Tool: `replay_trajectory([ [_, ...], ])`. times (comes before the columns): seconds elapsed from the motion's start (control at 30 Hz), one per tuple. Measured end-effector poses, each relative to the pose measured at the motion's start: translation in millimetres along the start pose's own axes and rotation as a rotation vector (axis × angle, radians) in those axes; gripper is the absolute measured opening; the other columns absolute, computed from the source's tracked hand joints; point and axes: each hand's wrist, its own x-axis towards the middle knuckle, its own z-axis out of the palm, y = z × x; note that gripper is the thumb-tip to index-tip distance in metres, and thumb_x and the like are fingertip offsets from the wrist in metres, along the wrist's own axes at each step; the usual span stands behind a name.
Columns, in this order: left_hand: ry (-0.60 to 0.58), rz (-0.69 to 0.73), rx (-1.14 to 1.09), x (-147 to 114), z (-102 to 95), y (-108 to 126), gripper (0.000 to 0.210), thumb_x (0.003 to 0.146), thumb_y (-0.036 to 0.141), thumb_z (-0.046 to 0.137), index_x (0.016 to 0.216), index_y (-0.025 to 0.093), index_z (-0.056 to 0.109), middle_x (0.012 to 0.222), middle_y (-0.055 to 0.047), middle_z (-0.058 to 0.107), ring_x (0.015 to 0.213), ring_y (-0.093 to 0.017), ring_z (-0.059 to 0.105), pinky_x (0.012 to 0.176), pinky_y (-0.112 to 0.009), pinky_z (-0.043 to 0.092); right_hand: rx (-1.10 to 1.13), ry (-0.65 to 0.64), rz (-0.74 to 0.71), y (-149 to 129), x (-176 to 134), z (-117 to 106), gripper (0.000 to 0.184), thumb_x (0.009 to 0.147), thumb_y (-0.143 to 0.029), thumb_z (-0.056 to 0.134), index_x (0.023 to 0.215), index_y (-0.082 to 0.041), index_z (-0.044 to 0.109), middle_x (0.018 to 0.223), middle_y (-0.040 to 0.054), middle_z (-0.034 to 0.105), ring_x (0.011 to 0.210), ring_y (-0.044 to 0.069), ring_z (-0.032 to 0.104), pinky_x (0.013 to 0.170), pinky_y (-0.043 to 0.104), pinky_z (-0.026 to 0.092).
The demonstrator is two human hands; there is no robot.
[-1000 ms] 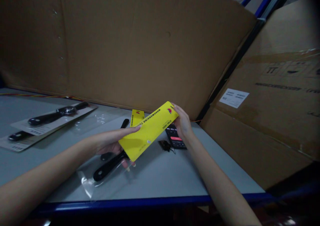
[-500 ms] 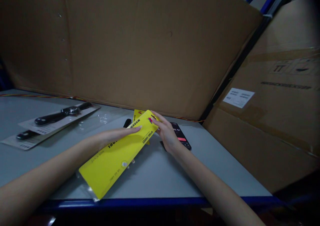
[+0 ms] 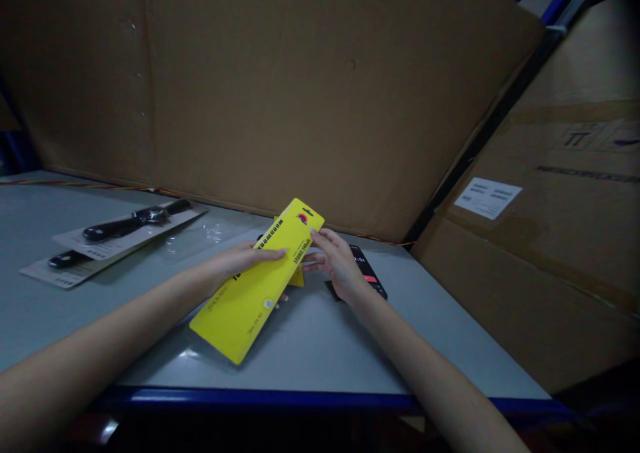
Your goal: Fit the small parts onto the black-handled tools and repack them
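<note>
A yellow packaging card, printed "SPOKE SHAVE" and "WOODWORK…", is held tilted above the table with its hang-hole end pointing away. My left hand grips its left edge, thumb on top, fingertips showing below the right edge. At the upper right edge, my right hand has its thumb and fingers against the card. Clear plastic edges the card's near end; whatever lies on its underside is hidden. Behind it on the table, a second yellow card is mostly covered.
A phone lit with digits lies beyond my right hand. Two black-handled tools on pale cards overlap at left, beside clear plastic packaging. A large cardboard sheet stands at the back; a labelled carton stands right. The table's front edge is blue.
The yellow card has shifted up and away from me, turning steeper. My right hand has slid down its right edge, baring the hang-hole end. The view has moved slightly.
</note>
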Motion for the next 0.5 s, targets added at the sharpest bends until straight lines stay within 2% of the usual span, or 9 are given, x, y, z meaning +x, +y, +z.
replay_trajectory([
  [0.1, 0.022, -0.001, 0.020, 1, 4.5, -2, 0.041, 0.068, 0.043, 0.061, 0.096, 0.013, 0.060, 0.074, -0.010, 0.070, 0.061, -0.022, 0.065, 0.056, -0.031, 0.049, -0.030, 0.069, -0.024, -1, 3, -3, 0.034, 0.070, -0.047, 0.059, 0.089, -0.019, 0.054, 0.077, 0.0023, 0.066, 0.049, 0.012, 0.061, 0.044, 0.025, 0.050],
  [0.27, 0.123, 0.020, 0.131, 5, 4.9, -6, 0.034, 0.066, 0.043, 0.064, 0.083, 0.013, 0.065, 0.072, -0.008, 0.070, 0.064, -0.019, 0.065, 0.058, -0.026, 0.050, -0.100, 0.143, -0.069, -3, 7, -8, 0.032, 0.068, -0.043, 0.063, 0.080, -0.014, 0.058, 0.070, 0.0052, 0.067, 0.050, 0.013, 0.060, 0.044, 0.024, 0.049],
  [0.5, 0.008, -0.011, 0.156, -3, 0.2, -4, 0.036, 0.062, 0.033, 0.069, 0.093, 0.015, 0.063, 0.081, -0.008, 0.070, 0.063, -0.019, 0.065, 0.060, -0.030, 0.051, -0.094, 0.055, -0.093, -6, 7, -11, 0.031, 0.061, -0.034, 0.069, 0.081, -0.013, 0.059, 0.076, 0.0055, 0.068, 0.063, 0.015, 0.063, 0.055, 0.026, 0.049],
])
